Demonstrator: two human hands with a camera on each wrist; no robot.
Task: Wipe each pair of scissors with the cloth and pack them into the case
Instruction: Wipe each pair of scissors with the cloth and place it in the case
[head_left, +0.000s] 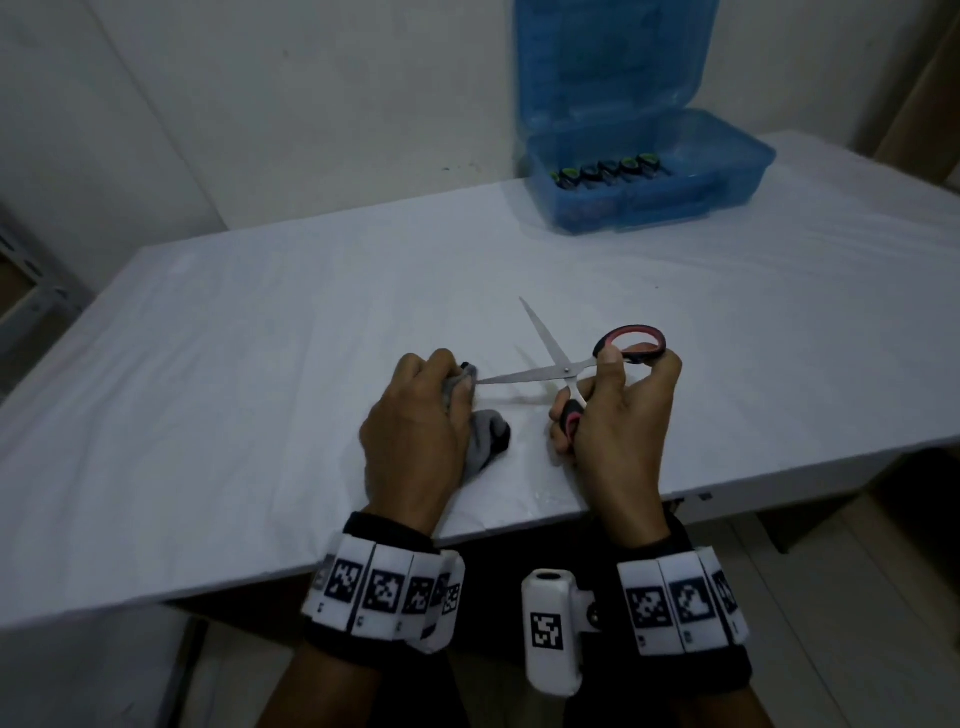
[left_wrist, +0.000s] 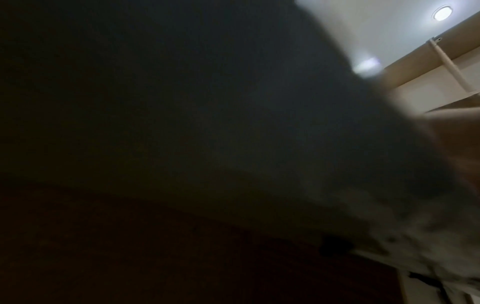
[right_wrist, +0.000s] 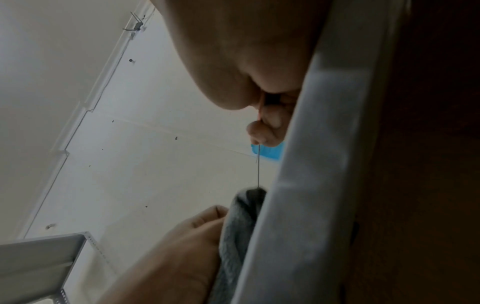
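A pair of scissors (head_left: 563, 370) with black-and-red handles is spread wide above the white table (head_left: 260, 364). My right hand (head_left: 613, 405) grips both handles, the thumb through the upper loop. My left hand (head_left: 421, 415) holds a grey cloth (head_left: 483, 436) and pinches it round the tip of the lower blade; the other blade points away, bare. In the right wrist view the blade (right_wrist: 258, 164) runs edge-on into the cloth (right_wrist: 239, 222). The blue case (head_left: 649, 176) stands open at the back right with several dark-handled scissors (head_left: 605, 171) inside.
The case lid (head_left: 613, 62) leans upright against the wall. The table's front edge (head_left: 519, 525) runs just under my wrists. A metal rack (head_left: 26, 291) stands at the far left. The left wrist view is almost all dark.
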